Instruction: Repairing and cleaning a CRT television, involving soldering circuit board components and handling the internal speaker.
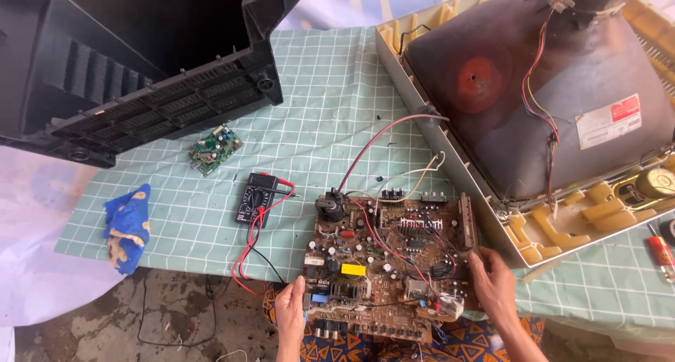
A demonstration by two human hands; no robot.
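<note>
A large brown circuit board, crowded with capacitors, a heat sink and red and white wires, lies at the near edge of the checked green cloth. My left hand grips its near left corner. On the board's right edge rests my right hand, fingers closed on it. A red wire runs from the board up to the dusty picture tube, which lies face down in its beige front frame at the right.
The black rear television shell stands at the upper left. A small green circuit board, a black multimeter with red and black leads and a blue cloth lie left of the board. A red lighter sits far right.
</note>
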